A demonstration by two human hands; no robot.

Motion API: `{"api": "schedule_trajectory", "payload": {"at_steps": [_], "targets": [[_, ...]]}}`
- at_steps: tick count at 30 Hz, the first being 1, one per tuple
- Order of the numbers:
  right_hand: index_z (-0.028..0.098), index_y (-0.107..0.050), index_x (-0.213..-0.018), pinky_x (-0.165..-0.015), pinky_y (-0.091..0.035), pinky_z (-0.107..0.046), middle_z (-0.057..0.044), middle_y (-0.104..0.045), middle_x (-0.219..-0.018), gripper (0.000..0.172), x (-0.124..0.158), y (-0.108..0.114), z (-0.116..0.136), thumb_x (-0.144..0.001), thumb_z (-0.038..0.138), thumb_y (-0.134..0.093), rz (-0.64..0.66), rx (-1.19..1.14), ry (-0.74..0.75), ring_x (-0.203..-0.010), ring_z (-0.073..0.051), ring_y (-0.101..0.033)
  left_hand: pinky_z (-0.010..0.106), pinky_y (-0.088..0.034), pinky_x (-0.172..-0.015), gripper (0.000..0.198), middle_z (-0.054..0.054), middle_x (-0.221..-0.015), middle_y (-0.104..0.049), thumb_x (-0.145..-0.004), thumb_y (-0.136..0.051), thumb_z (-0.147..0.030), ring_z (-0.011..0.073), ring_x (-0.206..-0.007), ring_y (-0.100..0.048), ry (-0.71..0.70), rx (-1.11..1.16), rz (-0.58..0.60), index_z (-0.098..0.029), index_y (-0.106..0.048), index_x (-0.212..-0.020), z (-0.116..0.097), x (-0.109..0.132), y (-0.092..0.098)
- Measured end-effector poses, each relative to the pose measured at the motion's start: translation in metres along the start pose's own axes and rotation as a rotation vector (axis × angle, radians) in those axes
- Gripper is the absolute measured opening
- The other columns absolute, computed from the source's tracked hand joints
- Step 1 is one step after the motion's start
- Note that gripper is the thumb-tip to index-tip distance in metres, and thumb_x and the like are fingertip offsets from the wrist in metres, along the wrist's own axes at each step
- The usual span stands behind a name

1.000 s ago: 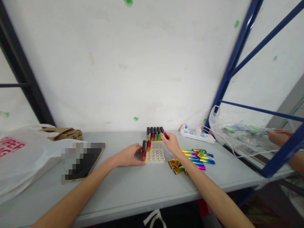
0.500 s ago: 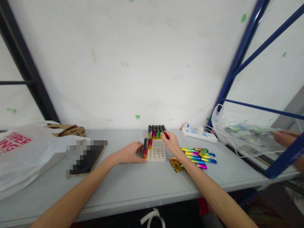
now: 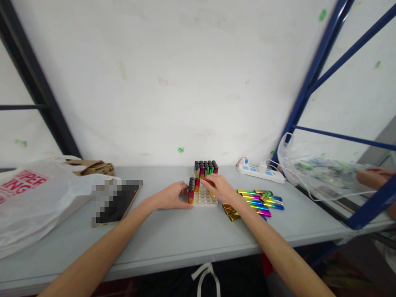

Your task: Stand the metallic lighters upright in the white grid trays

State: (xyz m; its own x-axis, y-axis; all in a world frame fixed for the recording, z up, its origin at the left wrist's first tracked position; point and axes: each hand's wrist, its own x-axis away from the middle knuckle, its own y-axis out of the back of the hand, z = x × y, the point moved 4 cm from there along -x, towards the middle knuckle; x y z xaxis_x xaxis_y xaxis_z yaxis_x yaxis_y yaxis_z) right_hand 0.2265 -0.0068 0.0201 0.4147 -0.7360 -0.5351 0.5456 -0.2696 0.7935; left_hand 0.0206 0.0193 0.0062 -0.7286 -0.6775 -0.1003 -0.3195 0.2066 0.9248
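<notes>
Tray (image 3: 206, 202), white, sits mid-table (image 3: 173, 235). Left hand (image 3: 171, 196) curves C-like at its left end, thumb nearest, beside upright red lighters (image 3: 191, 195), grip unclear; right hand (image 3: 219, 186) arches palm-down above, fingers pinching tilted red-yellow lighter (image 3: 212, 194). Lighter block (image 3: 206, 169) beyond.

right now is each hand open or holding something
Left hand: curved beside the upright red lighters; whether it grips cannot be told.
Right hand: closed on a lighter, over the tray.

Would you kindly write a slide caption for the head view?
Right hand holding a lighter over a pale tray, left hand beside red lighters.
</notes>
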Motion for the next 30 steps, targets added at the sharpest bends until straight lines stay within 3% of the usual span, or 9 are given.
{"api": "schedule_trajectory", "payload": {"at_steps": [5, 10, 15, 18, 23, 26, 28, 30], "targets": [[0.017, -0.054, -0.07, -0.059, -0.029, -0.025, 0.003, -0.053, -0.059, 0.044, 0.0, 0.002, 0.0, -0.104, 0.045, -0.049, -0.018, -0.121, -0.137, -0.056, -0.012, -0.047, 0.032, -0.046, -0.075, 0.061, 0.01, -0.101, -0.064, -0.073, -0.072, -0.065, 0.0248, -0.088, -0.059, 0.011, -0.012, -0.014, -0.011, -0.066, -0.103, -0.002, 0.001, 0.002], [0.017, -0.059, -0.074, -0.058, -0.032, -0.024, 0.002, -0.061, -0.062, 0.04, 0.0, -0.007, 0.001, -0.104, 0.043, -0.052, 0.022, -0.183, -0.115, -0.056, -0.012, -0.052, 0.032, -0.047, -0.079, 0.059, 0.01, -0.103, -0.064, -0.074, -0.072, -0.062, 0.0243, -0.09, -0.059, 0.002, 0.007, -0.005, -0.012, -0.066, -0.105, 0.0, 0.001, 0.0], [0.015, -0.065, -0.092, -0.065, -0.036, -0.024, -0.005, -0.07, -0.08, 0.03, -0.002, -0.014, 0.004, -0.106, 0.037, -0.05, 0.129, -0.033, -0.013, -0.071, -0.016, -0.061, 0.032, -0.047, -0.081, 0.059, 0.009, -0.104, -0.065, -0.075, -0.073, -0.061, 0.0239, -0.092, -0.059, -0.014, 0.042, -0.007, -0.014, -0.067, -0.109, 0.002, 0.0, -0.001], [0.015, -0.065, -0.101, -0.066, -0.037, -0.026, -0.01, -0.073, -0.093, 0.032, -0.003, -0.015, 0.006, -0.106, 0.042, -0.049, 0.157, 0.152, -0.042, -0.078, -0.019, -0.065, 0.033, -0.048, -0.084, 0.059, 0.009, -0.106, -0.065, -0.075, -0.074, -0.06, 0.0247, -0.095, -0.06, -0.019, 0.059, 0.003, -0.014, -0.066, -0.111, 0.001, 0.0, -0.001], [0.016, -0.067, -0.091, -0.064, -0.036, -0.026, -0.009, -0.071, -0.086, 0.035, -0.003, -0.016, 0.009, -0.104, 0.045, -0.053, 0.223, 0.222, -0.052, -0.075, -0.018, -0.063, 0.032, -0.049, -0.081, 0.054, 0.01, -0.108, -0.065, -0.074, -0.073, -0.059, 0.0257, -0.095, -0.061, 0.007, 0.037, -0.003, -0.014, -0.065, -0.104, -0.003, 0.001, 0.002], [0.016, -0.069, -0.091, -0.066, -0.038, -0.025, -0.006, -0.071, -0.082, 0.037, -0.001, 0.001, -0.005, -0.106, 0.043, -0.048, 0.19, 0.104, -0.065, -0.07, -0.016, -0.06, 0.033, -0.049, -0.081, 0.055, 0.01, -0.108, -0.065, -0.075, -0.072, -0.06, 0.0262, -0.096, -0.062, 0.019, 0.02, 0.004, -0.013, -0.064, -0.102, -0.004, 0.002, 0.003], [0.015, -0.071, -0.096, -0.071, -0.042, -0.026, -0.007, -0.072, -0.086, 0.035, 0.006, 0.023, -0.024, -0.106, 0.037, -0.047, 0.157, 0.065, -0.115, -0.074, -0.017, -0.062, 0.032, -0.049, -0.081, 0.056, 0.01, -0.108, -0.065, -0.074, -0.072, -0.061, 0.0263, -0.096, -0.062, 0.03, 0.018, 0.007, -0.013, -0.064, -0.102, -0.004, 0.002, 0.003], [0.014, -0.074, -0.098, -0.075, -0.045, -0.028, -0.009, -0.074, -0.092, 0.027, 0.022, 0.046, -0.05, -0.102, 0.03, -0.052, 0.213, 0.047, -0.185, -0.079, -0.019, -0.065, 0.032, -0.049, -0.08, 0.057, 0.01, -0.107, -0.065, -0.073, -0.072, -0.062, 0.026, -0.096, -0.062, 0.029, 0.022, 0.006, -0.014, -0.064, -0.102, -0.003, 0.001, 0.003]]}}
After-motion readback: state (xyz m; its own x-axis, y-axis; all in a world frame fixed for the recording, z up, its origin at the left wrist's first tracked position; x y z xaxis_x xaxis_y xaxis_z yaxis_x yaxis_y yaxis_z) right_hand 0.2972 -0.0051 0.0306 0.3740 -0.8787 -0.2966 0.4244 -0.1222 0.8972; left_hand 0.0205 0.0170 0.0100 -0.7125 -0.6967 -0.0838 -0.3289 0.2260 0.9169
